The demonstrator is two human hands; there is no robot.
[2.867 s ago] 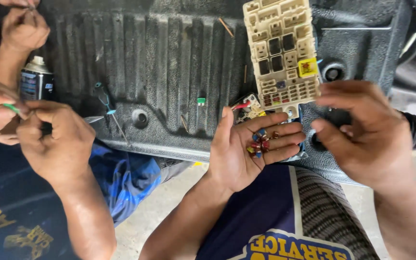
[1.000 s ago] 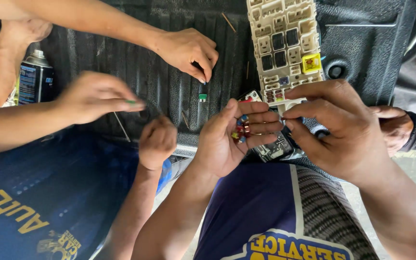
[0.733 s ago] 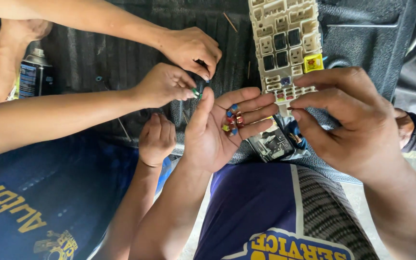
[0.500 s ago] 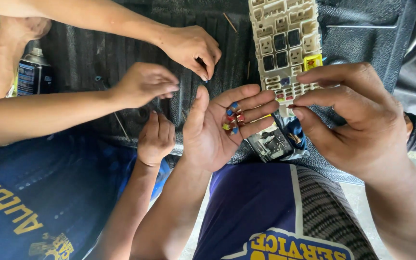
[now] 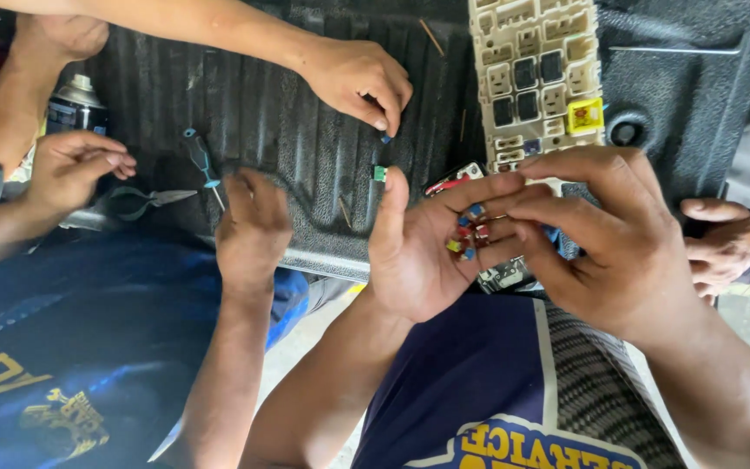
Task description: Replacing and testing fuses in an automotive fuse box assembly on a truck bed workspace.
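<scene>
Head view: you are looking straight down at your two hands over a black ribbed mat (image 5: 262, 113).
Left hand (image 5: 423, 252): you are holding it palm up and cupped, its grip wide, fingers reaching toward the fuse box.
Fuses (image 5: 469, 234): a small heap of blue, red and yellow blade fuses is lying in your left palm, near the base of the fingers.
Right hand (image 5: 618, 243): you are bringing it over the left palm with fingertips pinched narrow right at the heap; I cannot tell whether a fuse is sitting between them.
Fuse box (image 5: 538, 82): a cream box with black relays and one yellow block is lying on the mat just beyond your fingers.
Green fuse (image 5: 379, 174): it is lying loose on the mat, just beside your left thumb tip.
Other people's hands: one hand (image 5: 358, 78) is reaching in from the upper left and pinching a small blue piece above the green fuse; another hand (image 5: 252, 230) is resting on the mat's near edge; a third (image 5: 75, 165) is hovering at the left; a fourth (image 5: 722, 247) is resting at the right edge.
Tools: a blue-handled screwdriver (image 5: 201, 165) and thin pliers (image 5: 145, 200) are lying on the mat, with a spray can (image 5: 75, 100) standing at the upper left.
</scene>
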